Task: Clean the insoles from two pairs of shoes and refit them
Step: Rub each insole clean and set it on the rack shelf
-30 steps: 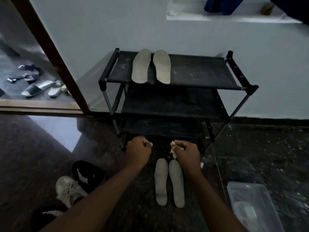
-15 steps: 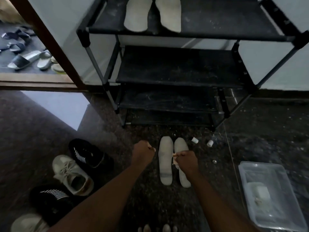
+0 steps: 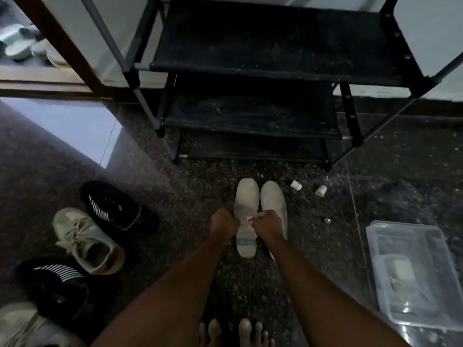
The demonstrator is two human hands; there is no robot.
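Two pale insoles, the left insole (image 3: 245, 209) and the right insole (image 3: 273, 199), lie flat on the dark speckled floor (image 3: 190, 186), side by side and touching or nearly so, toes toward the black shoe rack (image 3: 250, 71). We judge them light, thin and floppy: foam with a cloth face, easy to crease, not fragile and not slippery. The heel or the mid-arch edge looks the best place to pinch them, with the toe supported when lifted. The left hand (image 3: 223, 221) is curled into a fist beside the left insole and nothing shows in it. The right hand (image 3: 267, 221) has its fingers curled and pinches a pale scrap (image 3: 250, 218), likely tissue or wipe, over the insoles. We cannot tell whether either hand touches them. To the left stand a black striped sneaker (image 3: 117, 206), a beige laced sneaker (image 3: 87, 240), a second black striped sneaker (image 3: 53, 281) and a pale shoe (image 3: 20, 326) cut by the frame edge. To the right are two small white caps (image 3: 296, 185), a small round metal piece (image 3: 326, 220) and a clear plastic container (image 3: 390, 236). Bare toes (image 3: 235, 331) show at the bottom. Writing: a small white mark on the nearer black sneaker, illegible; no brand can be read.
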